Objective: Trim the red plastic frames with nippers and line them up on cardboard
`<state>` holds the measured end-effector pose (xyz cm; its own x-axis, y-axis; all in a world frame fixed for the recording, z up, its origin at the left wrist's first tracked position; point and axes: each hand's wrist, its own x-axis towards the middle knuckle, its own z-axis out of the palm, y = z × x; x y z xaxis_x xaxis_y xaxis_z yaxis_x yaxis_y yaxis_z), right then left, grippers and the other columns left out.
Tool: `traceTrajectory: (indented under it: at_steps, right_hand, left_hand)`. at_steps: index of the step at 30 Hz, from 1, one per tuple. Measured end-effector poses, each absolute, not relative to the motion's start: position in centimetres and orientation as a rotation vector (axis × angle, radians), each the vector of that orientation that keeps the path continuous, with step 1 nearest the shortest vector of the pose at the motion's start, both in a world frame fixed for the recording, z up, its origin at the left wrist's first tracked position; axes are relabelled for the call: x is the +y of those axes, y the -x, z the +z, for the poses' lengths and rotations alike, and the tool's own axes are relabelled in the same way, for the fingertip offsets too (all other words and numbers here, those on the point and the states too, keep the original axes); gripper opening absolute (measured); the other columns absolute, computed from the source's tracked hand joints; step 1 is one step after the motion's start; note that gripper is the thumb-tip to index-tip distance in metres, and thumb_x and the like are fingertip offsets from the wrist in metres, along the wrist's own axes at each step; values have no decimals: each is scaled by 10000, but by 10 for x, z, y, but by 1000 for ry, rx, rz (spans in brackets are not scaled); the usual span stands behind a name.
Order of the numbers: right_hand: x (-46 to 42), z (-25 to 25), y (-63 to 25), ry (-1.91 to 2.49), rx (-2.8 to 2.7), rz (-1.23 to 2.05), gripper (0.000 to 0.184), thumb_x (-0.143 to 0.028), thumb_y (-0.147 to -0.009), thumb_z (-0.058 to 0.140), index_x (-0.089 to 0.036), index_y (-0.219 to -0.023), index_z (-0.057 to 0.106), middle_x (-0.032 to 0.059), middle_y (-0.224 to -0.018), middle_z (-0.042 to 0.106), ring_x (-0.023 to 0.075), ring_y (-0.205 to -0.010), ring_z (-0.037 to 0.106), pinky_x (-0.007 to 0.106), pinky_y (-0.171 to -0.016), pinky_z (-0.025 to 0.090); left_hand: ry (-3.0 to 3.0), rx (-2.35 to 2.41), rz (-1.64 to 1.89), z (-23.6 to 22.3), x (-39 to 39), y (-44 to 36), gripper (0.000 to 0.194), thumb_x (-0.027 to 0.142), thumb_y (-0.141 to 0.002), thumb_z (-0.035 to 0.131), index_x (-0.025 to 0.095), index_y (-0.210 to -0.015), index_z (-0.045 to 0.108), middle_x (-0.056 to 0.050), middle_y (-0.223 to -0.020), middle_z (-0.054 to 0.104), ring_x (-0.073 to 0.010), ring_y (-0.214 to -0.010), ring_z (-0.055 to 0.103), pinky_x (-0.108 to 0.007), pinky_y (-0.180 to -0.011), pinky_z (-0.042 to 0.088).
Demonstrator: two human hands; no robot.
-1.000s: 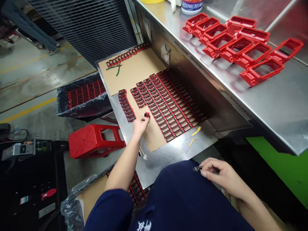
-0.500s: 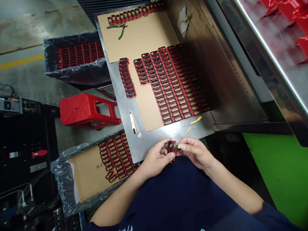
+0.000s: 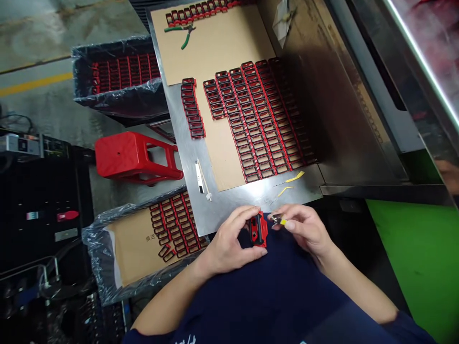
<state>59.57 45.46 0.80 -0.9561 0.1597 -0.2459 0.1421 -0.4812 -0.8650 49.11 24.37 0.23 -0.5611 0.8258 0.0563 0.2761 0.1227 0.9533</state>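
Red and black, the small frame (image 3: 264, 229) sits in your left hand (image 3: 227, 241) at lap height, seen from the head camera against your navy shirt (image 3: 265, 291). Your left fingertips press its far end and your thumb its near end, so its long axis runs away from your body, leaning slightly. Your right hand (image 3: 304, 227) pinches a small metal piece (image 3: 277, 220) with a yellow bit on it; how much of it your fingers hide, you cannot tell from here.

The relation to mind is sideways: the frame lies directly left of that metal piece, which points at the frame's upper half. They look just beside each other, with a narrow strip of shirt showing between. Your left hand has the frame, and your right fingers are near its right-hand long side, which no finger covers.

Ahead of both hands runs the near edge of the metal table (image 3: 229, 205), close to your knuckles. Past it, near your right hand, lie two yellow-handled tools (image 3: 295, 177). Beyond are the frame rows (image 3: 260, 125) on cardboard (image 3: 222, 165), hemmed at right by a metal panel (image 3: 340, 119). Towards your body, shirt leaves some room below your hands.
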Motion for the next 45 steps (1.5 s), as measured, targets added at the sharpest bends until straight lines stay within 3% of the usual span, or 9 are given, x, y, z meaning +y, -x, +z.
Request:
traceTrajectory:
  at_steps: [4, 7, 15, 45]
  right_hand:
    - [469, 21, -613, 179, -2346, 1775, 142, -135, -865, 795, -234, -967, 788, 51, -1025, 722, 170, -948, 695, 254, -845, 574]
    - [466, 28, -615, -37, -2488, 1558, 93, -134, -897, 766, -200, -962, 763, 64, -1031, 705, 168, -912, 679, 280, -801, 563]
    - [447, 29, -603, -171, -2426, 1562, 46, -169, -919, 755, -176, -907, 711, 76, -996, 715, 181, -864, 679, 320, -759, 565]
    - [442, 34, -600, -216, -2459, 1461, 21, -203, -938, 742, -185, -928, 746, 82, -978, 724, 183, -843, 686, 298, -726, 591]
  left_hand:
    - [-1025, 1886, 1511, 4, 242, -493, 768, 328, -778, 839, 257, -1443, 462, -145, -1358, 569, -267, -1256, 590, -367, -971, 588]
    - [-1035, 1826, 1548, 3, 244, -493, 777, 336, -774, 843, 270, -1443, 454, -147, -1362, 563, -271, -1255, 588, -336, -905, 606]
    - [-1066, 1772, 1592, 3, 248, -492, 772, 376, -780, 843, 289, -1437, 448, -155, -1359, 556, -281, -1252, 588, -343, -891, 606]
    - [-981, 1744, 1648, -7, 244, -495, 753, 470, -756, 844, 280, -1368, 450, -156, -1322, 525, -286, -1204, 593, -361, -854, 619]
